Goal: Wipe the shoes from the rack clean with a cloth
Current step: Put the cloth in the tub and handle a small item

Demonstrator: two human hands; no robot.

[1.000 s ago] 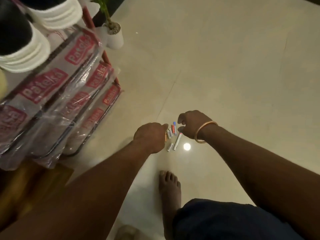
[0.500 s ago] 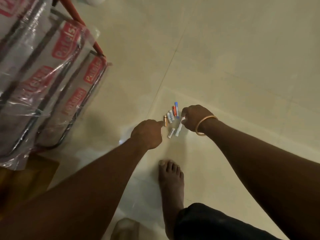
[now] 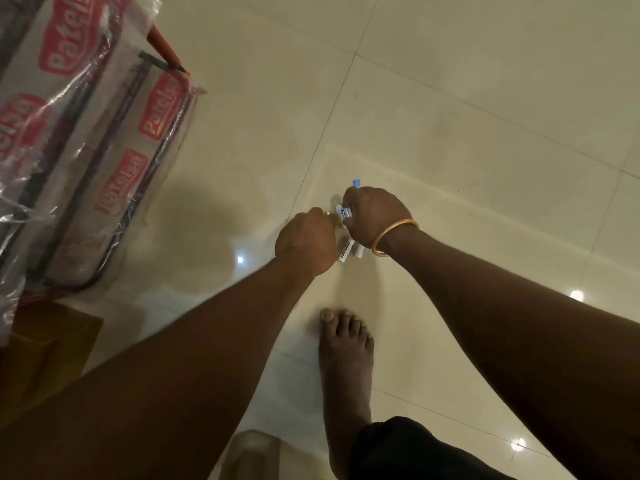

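rack (image 3: 86, 161) well left, right grip (image 3: 375, 220) (apparently) on tubes (image 3: 344, 212)

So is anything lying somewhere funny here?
Yes: small white labelled tubes lie loose on the glossy cream tile floor, just ahead of a bare foot, where one could be stepped on. The right hand pinches one; the left hand is close beside it.

Arms reach down; left hand (image 3: 304, 244) curled, right hand (image 3: 375, 220) pinching a white tube (image 3: 344, 212).
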